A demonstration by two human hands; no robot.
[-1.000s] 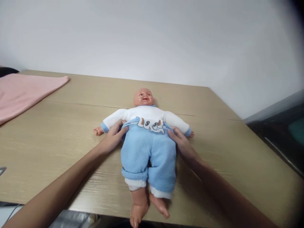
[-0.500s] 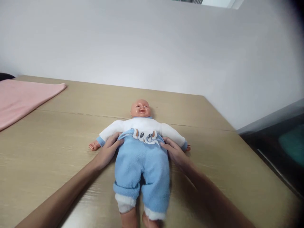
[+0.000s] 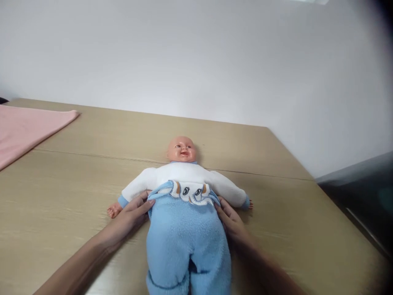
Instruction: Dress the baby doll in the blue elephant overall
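A baby doll (image 3: 182, 150) lies face up on the table, its arms spread to both sides. It wears a white top (image 3: 184, 172) with blue cuffs and fluffy light-blue pants (image 3: 187, 229). An animal face with eyes and ears decorates the white front of the waist, which looks bunched. My left hand (image 3: 137, 209) pinches the waistband at the doll's hip on the left, thumb on top and fingers partly hidden behind. At the opposite hip, my right hand (image 3: 231, 216) holds the waistband in the same manner. The doll's lower legs fall outside the view.
A pink cloth (image 3: 33, 127) lies flat on the wooden table (image 3: 92, 176) at the far left. A pale wall (image 3: 184, 61) stands behind the table. Beyond the right edge is a dark object (image 3: 362, 200) that I cannot make out.
The view has shifted, so the doll appears lower and larger, with its lower legs out of frame. Both hands remain at the waistband.
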